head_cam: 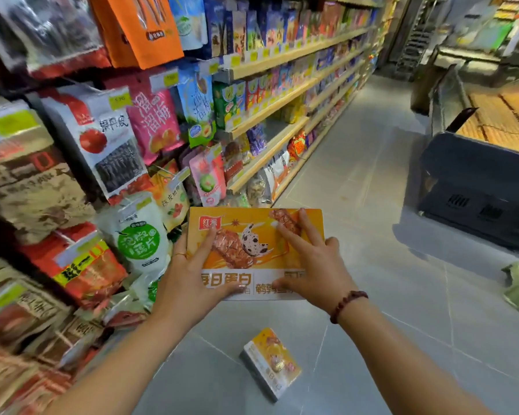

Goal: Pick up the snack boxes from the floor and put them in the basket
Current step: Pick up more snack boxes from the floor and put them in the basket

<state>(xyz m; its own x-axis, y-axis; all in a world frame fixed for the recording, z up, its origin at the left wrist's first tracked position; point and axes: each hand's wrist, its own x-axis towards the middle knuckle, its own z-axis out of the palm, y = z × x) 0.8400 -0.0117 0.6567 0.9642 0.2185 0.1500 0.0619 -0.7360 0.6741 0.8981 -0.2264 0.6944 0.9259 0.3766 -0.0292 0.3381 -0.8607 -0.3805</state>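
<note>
Aloft, orange snack box (253,235) in the grip of left hand (192,274) and right hand (315,265).

Held box (253,235): orange, raised above the floor, printed face up.
Left hand (192,265): grips its left edge.
Right hand (309,265): fingers spread over its right half.
Floor box (270,363): near, on grey tiles.
Basket (477,181): dark, far right.
Shelves (270,109): left, packed with snacks.

My forearms run bare right up to the grip. On my left hand (189,274) a thin gold ring (179,254) circles a finger; just behind my right hand (309,265), a dark red beaded bracelet (346,304) wraps the wrist.
</note>
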